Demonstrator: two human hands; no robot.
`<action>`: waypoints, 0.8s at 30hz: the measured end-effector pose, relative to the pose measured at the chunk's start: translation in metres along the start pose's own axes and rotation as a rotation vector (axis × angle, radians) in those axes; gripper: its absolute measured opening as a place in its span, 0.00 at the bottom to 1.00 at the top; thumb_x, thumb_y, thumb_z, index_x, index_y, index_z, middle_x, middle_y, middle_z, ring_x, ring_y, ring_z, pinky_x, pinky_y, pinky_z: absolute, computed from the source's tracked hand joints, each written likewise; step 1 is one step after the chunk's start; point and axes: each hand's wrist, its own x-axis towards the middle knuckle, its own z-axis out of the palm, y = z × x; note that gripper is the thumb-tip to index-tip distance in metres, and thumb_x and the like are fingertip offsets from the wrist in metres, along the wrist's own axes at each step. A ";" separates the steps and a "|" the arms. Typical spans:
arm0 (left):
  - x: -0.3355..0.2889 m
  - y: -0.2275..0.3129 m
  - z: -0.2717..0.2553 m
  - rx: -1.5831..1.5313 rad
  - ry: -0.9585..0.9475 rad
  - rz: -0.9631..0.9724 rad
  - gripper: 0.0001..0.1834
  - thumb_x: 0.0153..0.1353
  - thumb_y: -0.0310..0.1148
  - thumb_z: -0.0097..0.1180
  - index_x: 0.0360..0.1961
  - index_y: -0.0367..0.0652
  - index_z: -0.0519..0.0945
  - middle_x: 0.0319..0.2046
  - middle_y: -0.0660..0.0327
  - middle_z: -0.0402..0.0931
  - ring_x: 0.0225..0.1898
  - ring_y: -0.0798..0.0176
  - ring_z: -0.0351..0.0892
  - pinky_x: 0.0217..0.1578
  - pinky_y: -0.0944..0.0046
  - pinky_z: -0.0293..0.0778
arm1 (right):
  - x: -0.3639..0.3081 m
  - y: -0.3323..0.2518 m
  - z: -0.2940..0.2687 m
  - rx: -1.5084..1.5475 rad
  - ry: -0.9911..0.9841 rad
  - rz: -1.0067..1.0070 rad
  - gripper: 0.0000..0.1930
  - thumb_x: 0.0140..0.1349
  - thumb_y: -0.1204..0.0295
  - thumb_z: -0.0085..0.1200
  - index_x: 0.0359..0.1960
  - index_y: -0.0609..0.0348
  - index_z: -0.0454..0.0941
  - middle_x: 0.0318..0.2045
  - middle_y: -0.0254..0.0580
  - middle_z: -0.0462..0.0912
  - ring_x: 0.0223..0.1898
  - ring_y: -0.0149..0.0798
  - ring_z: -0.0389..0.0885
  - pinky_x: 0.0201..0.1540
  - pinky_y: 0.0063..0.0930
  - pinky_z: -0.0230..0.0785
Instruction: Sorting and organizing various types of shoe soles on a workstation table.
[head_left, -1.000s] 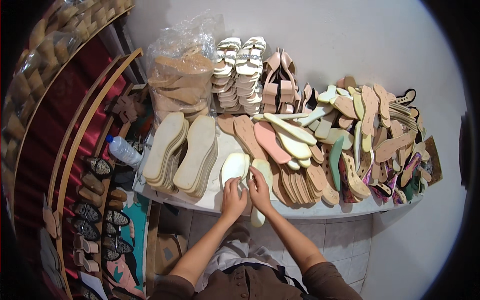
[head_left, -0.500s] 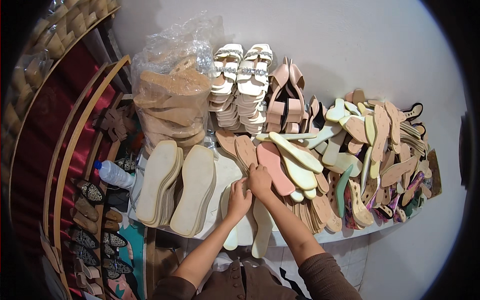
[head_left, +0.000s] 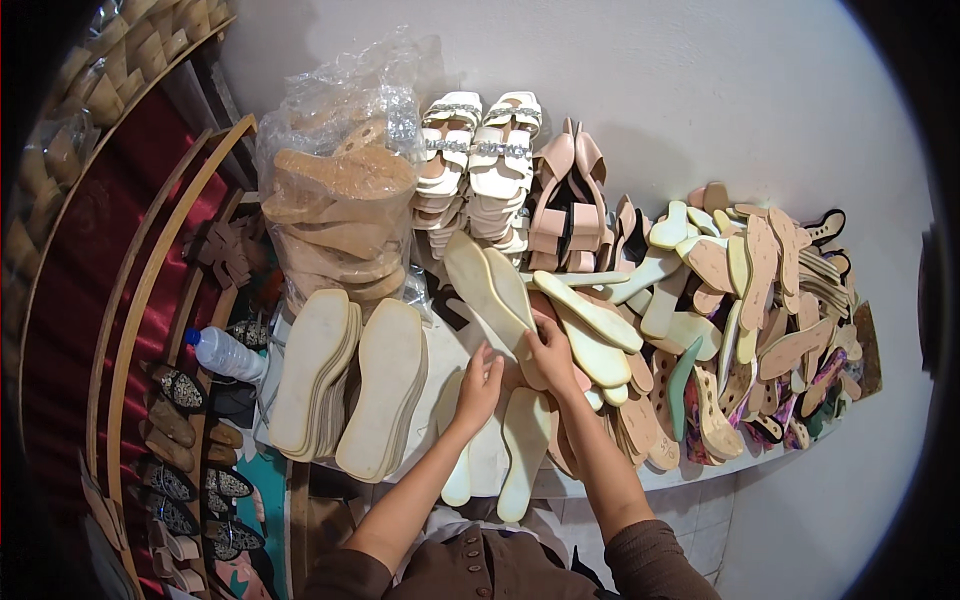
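Observation:
My right hand grips a pair of cream insoles by their lower end and holds them tilted up toward the back left, above the white table. My left hand sits just below and left of them, fingers curled against their near edge; whether it grips them I cannot tell. Two more cream insoles lie flat under my hands at the table's front edge.
Two stacks of thick cream soles lie at the left. Behind them stand a plastic bag of tan soles, stacked white sandals and pink sandals. A heap of mixed insoles fills the right. A water bottle lies at far left.
The insoles that lay flat under my hands are now lifted and tilted toward the back in my right hand. The view has shifted closer to the table.

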 end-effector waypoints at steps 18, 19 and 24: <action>-0.038 -0.010 0.030 -0.071 0.113 0.026 0.32 0.54 0.27 0.52 0.58 0.29 0.55 0.50 0.50 0.66 0.49 0.62 0.69 0.51 0.67 0.63 | -0.101 -0.023 -0.047 0.555 -0.228 0.481 0.15 0.61 0.76 0.44 0.50 0.56 0.60 0.38 0.35 0.73 0.37 0.26 0.70 0.37 0.17 0.62; -0.041 -0.008 0.028 -0.074 0.105 0.029 0.32 0.54 0.27 0.52 0.58 0.29 0.55 0.50 0.50 0.66 0.49 0.62 0.69 0.51 0.67 0.63 | -0.104 -0.021 -0.053 0.553 -0.220 0.478 0.15 0.61 0.76 0.44 0.50 0.56 0.60 0.38 0.35 0.73 0.37 0.26 0.70 0.37 0.17 0.62; -0.075 0.000 0.004 -0.486 0.062 -0.196 0.24 0.57 0.28 0.43 0.55 0.29 0.61 0.50 0.50 0.67 0.48 0.59 0.71 0.51 0.63 0.66 | -0.143 0.004 -0.070 0.492 -0.199 0.427 0.15 0.61 0.79 0.41 0.50 0.64 0.58 0.39 0.38 0.73 0.39 0.29 0.70 0.42 0.20 0.63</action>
